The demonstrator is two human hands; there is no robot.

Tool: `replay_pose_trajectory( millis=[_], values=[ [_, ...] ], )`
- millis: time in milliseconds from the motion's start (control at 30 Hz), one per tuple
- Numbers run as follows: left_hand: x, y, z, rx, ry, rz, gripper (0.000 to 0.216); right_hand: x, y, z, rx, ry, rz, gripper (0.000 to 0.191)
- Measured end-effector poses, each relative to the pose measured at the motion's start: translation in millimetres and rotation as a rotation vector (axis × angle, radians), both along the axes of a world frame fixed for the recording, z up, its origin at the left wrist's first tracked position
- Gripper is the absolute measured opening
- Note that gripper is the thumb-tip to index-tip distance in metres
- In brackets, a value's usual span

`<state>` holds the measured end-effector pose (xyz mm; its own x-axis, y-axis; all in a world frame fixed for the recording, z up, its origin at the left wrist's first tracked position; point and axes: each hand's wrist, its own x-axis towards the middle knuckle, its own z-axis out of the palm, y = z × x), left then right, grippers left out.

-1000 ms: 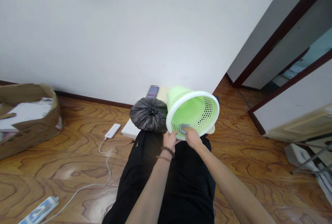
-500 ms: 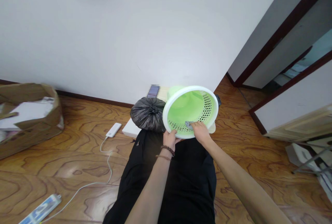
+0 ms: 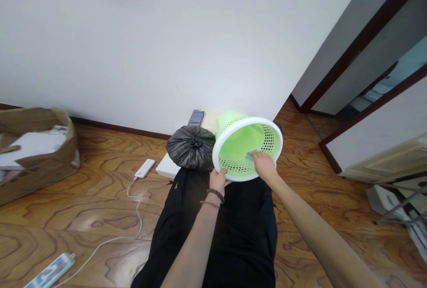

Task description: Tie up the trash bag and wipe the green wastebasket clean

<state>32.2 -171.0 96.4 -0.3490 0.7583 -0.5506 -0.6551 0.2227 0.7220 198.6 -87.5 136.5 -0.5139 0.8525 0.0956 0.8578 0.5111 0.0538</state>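
Note:
A light green perforated plastic basket (image 3: 238,139) with a white rim is held tipped on its side above my lap, its mouth facing me. My left hand (image 3: 218,180), with a bead bracelet on the wrist, grips the lower rim. My right hand (image 3: 265,164) reaches inside the basket mouth, fingers closed on a small grey cloth (image 3: 251,155) pressed against the inner wall. A tied black rubbish bag (image 3: 191,146) sits just left of the basket.
White wall ahead. A white power bank (image 3: 145,168) with its cable and a power strip (image 3: 50,272) lie on the wooden floor at left. A cardboard box (image 3: 36,154) stands far left. A doorway and a folding metal frame (image 3: 400,203) are at right.
My right hand with the grey cloth has moved from the lower rim up and deeper into the basket. The basket has swung slightly, its mouth shifting. My left hand has kept its grip.

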Motion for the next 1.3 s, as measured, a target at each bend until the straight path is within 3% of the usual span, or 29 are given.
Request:
replay_pose_trajectory(
  millis=[167, 333, 433, 567, 667, 767, 967, 1133, 1300],
  values=[
    [2.7, -0.7, -0.1, -0.027, 0.043, 0.005, 0.028, -7.3, -15.6, -27.7, -0.034, -0.148, -0.026, 0.034],
    [4.5, -0.6, -5.1, -0.032, 0.073, 0.006, 0.026, -11.5, -14.2, -35.6, -0.009, -0.138, -0.135, 0.034],
    [6.2, -0.1, -6.2, -0.023, 0.068, 0.011, 0.025, -19.2, -14.2, -38.3, -0.112, -0.084, -0.169, 0.033],
    [7.3, 0.4, -5.5, -0.018, 0.070, 0.017, 0.023, -36.1, -25.5, -44.4, -0.287, 0.029, -0.059, 0.034],
    [6.0, 1.1, -6.7, -0.018, 0.077, 0.022, 0.024, -41.6, -33.6, -43.9, -0.297, 0.039, 0.065, 0.036],
    [4.3, 2.7, -7.1, -0.016, 0.082, 0.012, 0.026, -33.2, -32.0, -36.2, -0.204, -0.071, 0.136, 0.032],
    [3.4, 3.6, 1.8, -0.010, -0.002, 0.035, 0.026, -4.6, -17.1, -20.8, 0.007, -0.207, 0.054, 0.028],
    [5.5, 2.1, 4.3, -0.022, 0.001, 0.036, 0.025, -22.1, -25.2, -31.3, -0.130, -0.088, -0.040, 0.030],
    [5.0, 0.8, 1.6, -0.025, 0.024, 0.033, 0.022, -48.6, -35.8, -40.6, -0.268, 0.059, 0.055, 0.034]
  ],
)
